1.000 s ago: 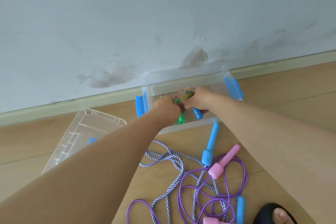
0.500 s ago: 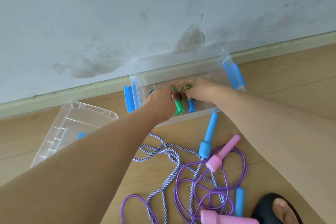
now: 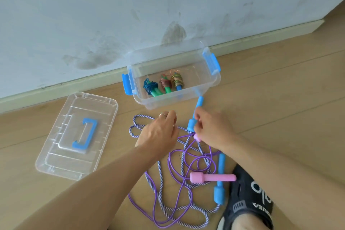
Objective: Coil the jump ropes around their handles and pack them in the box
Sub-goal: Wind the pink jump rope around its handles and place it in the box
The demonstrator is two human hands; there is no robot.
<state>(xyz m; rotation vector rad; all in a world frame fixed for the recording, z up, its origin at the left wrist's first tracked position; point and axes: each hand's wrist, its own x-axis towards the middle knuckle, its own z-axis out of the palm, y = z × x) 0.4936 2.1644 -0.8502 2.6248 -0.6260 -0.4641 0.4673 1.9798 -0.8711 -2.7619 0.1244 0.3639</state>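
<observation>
Ropes: 3 coiled ones (image 3: 164, 85) are packed in the box (image 3: 212, 84), 2 left tangled; blue handle (image 3: 196, 115) is gripped by right hand (image 3: 211, 129), left hand (image 3: 160, 132) relaxed, nothing held.

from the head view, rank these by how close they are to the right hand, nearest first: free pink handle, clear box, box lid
From the right hand:
1. Free pink handle, on the floor just below the hand, toward the person.
2. Clear box, beyond the hand, against the wall.
3. Box lid, far left, past the left hand.
</observation>
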